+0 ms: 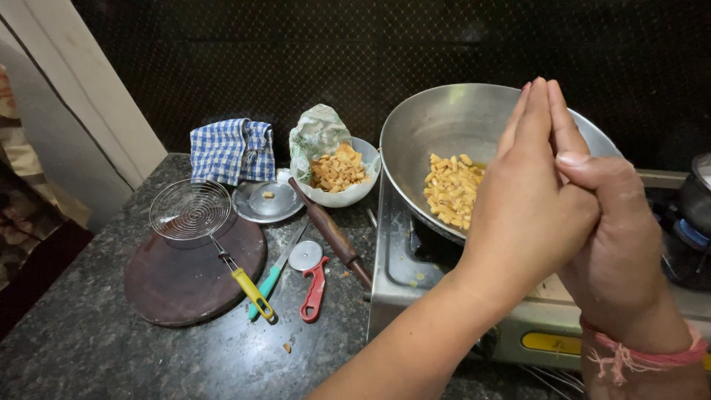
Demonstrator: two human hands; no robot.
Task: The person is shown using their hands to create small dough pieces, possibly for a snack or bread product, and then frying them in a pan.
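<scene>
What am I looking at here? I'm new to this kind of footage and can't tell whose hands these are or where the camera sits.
There is one picture, taken by a camera on a person's head, looking down. The left hand and right hand are that person's own, pressed palm to palm; whether anything lies between them is hidden. Behind them a metal wok on a stove holds yellow snack pieces. On the dark counter lie a round wooden board, a wire skimmer, a red-handled wheel cutter, a rolling pin, a white bowl and a checked cloth.
</scene>
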